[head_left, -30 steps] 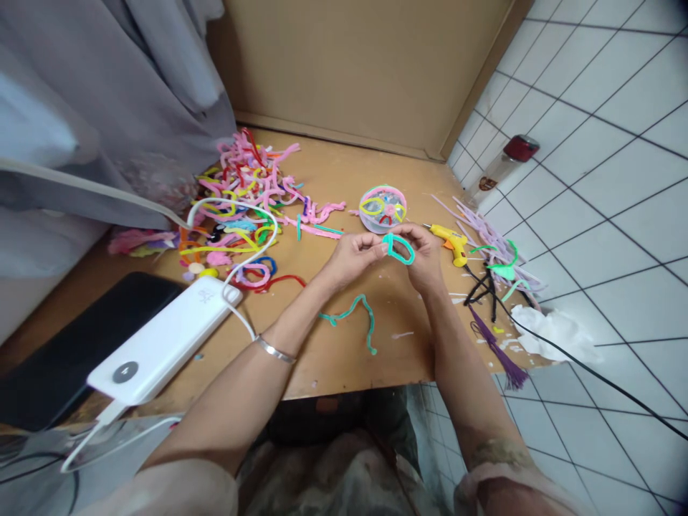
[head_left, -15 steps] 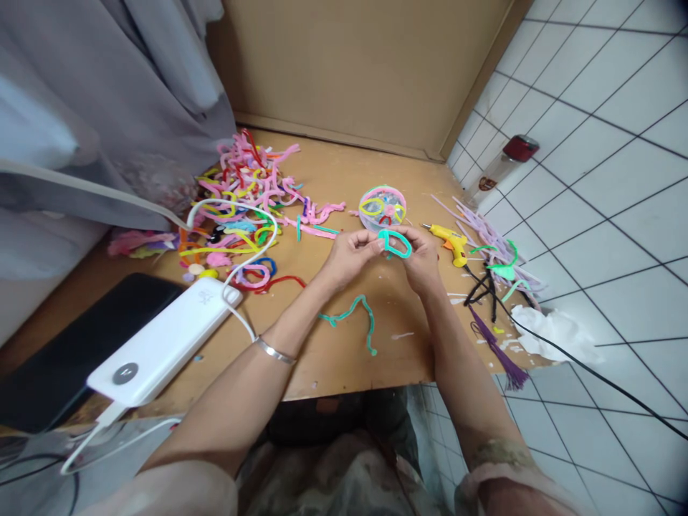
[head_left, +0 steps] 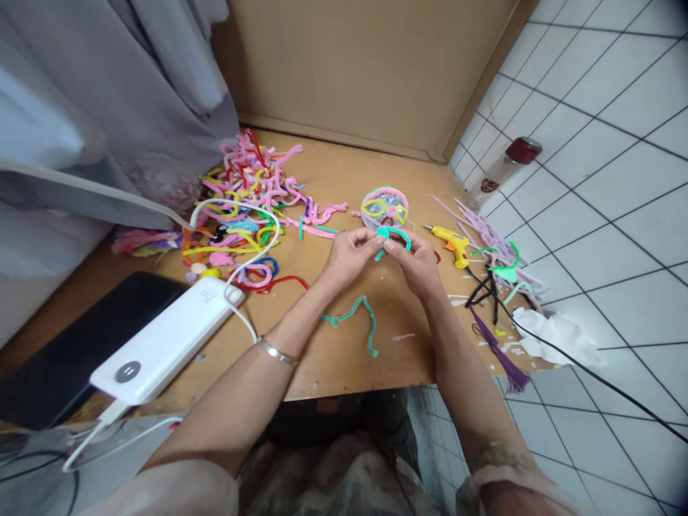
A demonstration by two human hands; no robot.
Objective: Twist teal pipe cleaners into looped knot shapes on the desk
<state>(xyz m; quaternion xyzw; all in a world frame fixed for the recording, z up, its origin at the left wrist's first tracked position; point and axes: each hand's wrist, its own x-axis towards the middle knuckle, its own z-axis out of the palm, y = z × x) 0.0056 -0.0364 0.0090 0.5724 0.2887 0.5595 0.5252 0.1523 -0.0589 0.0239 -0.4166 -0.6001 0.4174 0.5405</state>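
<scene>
Between both hands, above the wooden table [head_left: 400, 362], is a looped teal pipe cleaner [head_left: 402, 235]. My left hand [head_left: 349, 256] pinches its left end, where the teal is bunched. My right hand [head_left: 418, 264] pinches the same piece from the right, thumb close to the left thumb. A short teal tail hangs below the fingertips. Just beyond the hands sits a round piece [head_left: 385, 206] with a pink rim and yellow loops. A loose bent teal pipe cleaner [head_left: 355, 309] lies on the table between my forearms.
A heap of coloured pipe cleaners [head_left: 258, 179] lies at the back left. Nearer stand a white power bank [head_left: 161, 344] with a cable and a black slab [head_left: 80, 351]. To the right are a yellow glue gun [head_left: 451, 244], lilac strips [head_left: 489, 244], a purple tassel [head_left: 502, 356] and white tissue [head_left: 559, 337].
The right thumb has moved left, nearer the left thumb. The teal loop has turned and is partly covered by the fingers, and its tail now hangs lower left.
</scene>
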